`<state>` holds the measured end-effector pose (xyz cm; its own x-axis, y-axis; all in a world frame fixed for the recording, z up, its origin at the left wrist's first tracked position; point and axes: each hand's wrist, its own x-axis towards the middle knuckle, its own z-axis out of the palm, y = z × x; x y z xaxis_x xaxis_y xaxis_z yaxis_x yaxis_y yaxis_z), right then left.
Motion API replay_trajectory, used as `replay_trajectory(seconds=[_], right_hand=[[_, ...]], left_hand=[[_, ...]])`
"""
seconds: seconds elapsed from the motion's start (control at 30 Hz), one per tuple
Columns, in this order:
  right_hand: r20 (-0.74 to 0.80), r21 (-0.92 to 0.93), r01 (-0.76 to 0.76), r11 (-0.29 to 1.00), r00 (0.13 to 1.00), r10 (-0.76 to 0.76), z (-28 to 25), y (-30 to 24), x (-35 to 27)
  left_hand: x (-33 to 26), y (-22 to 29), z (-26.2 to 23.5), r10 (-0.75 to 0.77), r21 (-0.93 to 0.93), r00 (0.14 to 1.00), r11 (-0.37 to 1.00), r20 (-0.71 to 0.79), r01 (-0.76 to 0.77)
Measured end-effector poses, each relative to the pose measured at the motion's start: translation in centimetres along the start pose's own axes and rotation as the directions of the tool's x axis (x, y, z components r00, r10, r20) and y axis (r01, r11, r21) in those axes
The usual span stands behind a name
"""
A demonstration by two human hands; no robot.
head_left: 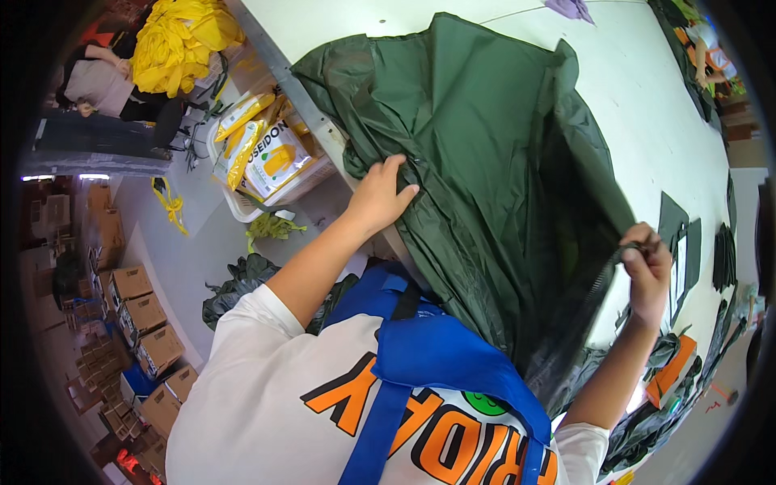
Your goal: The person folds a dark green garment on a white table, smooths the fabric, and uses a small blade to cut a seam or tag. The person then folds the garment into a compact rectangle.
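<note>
A large dark green garment of thin shiny fabric (477, 145) lies spread over the white table (647, 105), hanging off its near edge. My left hand (380, 198) rests flat on the garment's left part near the table's edge, fingers apart. My right hand (647, 271) pinches the garment's right edge, where a dark zipper strip (602, 283) runs, and lifts it off the table.
Dark cut fabric pieces (679, 230) lie on the table to the right. A white bin with yellow packets (267, 158) stands below the table on the left. Yellow fabric (182, 40) is heaped at top left beside a seated person (101, 81). Cardboard boxes (145, 323) line the floor.
</note>
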<state>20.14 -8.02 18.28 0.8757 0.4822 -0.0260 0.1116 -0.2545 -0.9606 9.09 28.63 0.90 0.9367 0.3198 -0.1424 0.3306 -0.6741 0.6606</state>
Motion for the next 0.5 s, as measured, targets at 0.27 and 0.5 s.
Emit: replay_trajectory(seconds=[0.27, 0.5], right_hand=[[0.392, -0.334, -0.016, 0.942, 0.907, 0.154, 10.0, 2.1, 2.7], [0.291, -0.091, -0.293, 0.952, 0.906, 0.307, 8.2, 5.4, 2.2]], left_hand=[[5.0, 1.0, -0.7, -0.353, 0.184, 0.930, 0.925, 0.099, 0.332], [3.4, 3.1, -2.6, -0.213, -0.903, 0.942, 0.293, 0.259, 0.314]])
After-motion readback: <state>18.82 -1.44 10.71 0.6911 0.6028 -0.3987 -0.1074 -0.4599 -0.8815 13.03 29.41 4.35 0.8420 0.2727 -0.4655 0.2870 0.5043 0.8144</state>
